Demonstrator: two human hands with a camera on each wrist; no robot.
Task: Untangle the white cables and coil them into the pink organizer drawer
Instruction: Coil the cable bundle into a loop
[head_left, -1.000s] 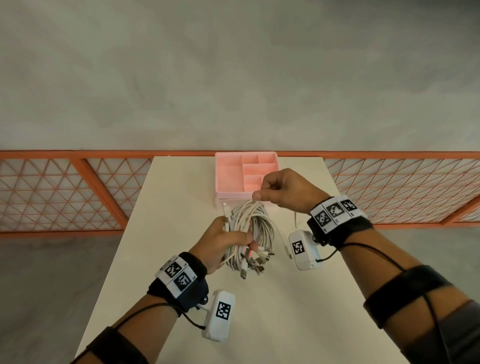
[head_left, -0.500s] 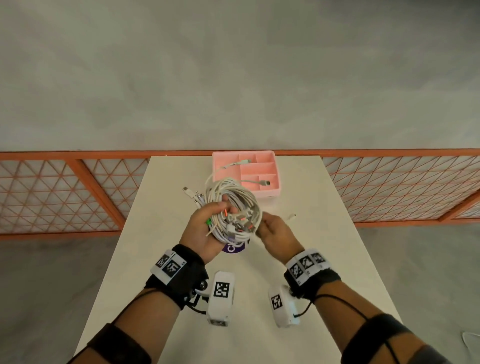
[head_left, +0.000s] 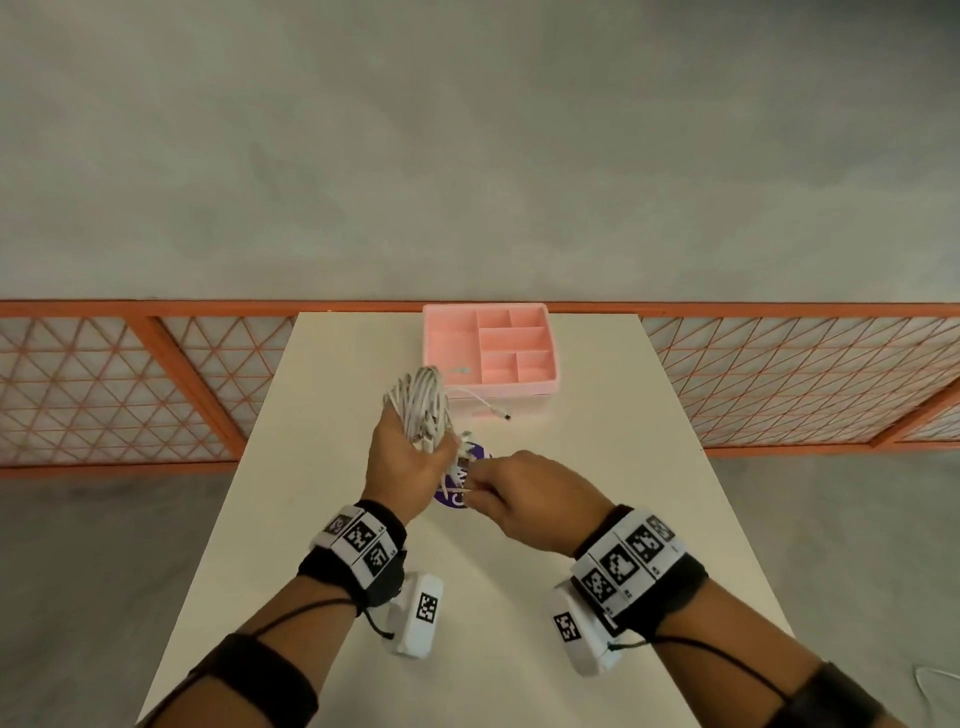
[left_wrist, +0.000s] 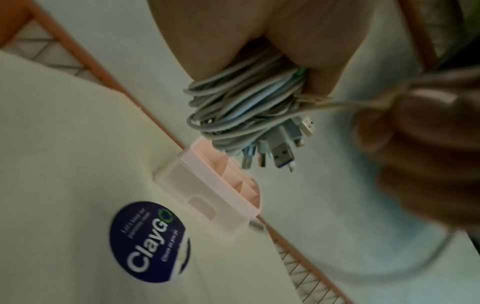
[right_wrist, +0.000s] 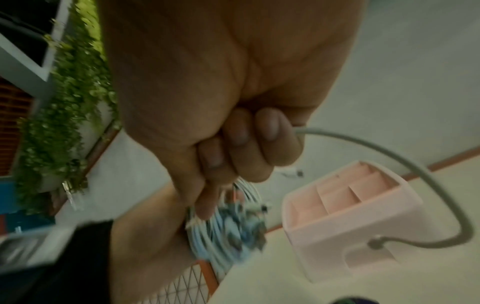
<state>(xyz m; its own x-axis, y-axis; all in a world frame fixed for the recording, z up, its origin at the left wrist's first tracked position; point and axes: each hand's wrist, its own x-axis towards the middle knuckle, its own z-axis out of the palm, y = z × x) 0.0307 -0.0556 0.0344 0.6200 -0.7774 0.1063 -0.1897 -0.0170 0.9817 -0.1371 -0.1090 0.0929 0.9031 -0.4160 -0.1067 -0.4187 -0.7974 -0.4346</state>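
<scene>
My left hand (head_left: 415, 447) grips a bundle of white cables (head_left: 421, 400) above the table, just short of the pink organizer (head_left: 540, 384). Several USB plugs (left_wrist: 280, 152) hang from the bundle (left_wrist: 246, 107). My right hand (head_left: 483, 493) is right beside it with curled fingers (right_wrist: 272, 133), pinching one white strand (left_wrist: 337, 105) drawn out of the bundle. That strand arcs (right_wrist: 428, 185) over to a plug (head_left: 501, 415) lying in front of the organizer (right_wrist: 350, 216). The organizer's right-hand compartments show nothing in them.
The cream table (head_left: 597, 519) carries a round purple sticker (head_left: 457, 501) under my hands, also visible as a sticker (left_wrist: 148, 240) in the left wrist view. An orange mesh railing (head_left: 156, 389) runs behind and beside the table. Grey floor lies beyond.
The left hand has turned the bundle upright and closer to the organizer. The right hand now pinches one strand and draws it toward me. The cable ends in the right compartments are gone.
</scene>
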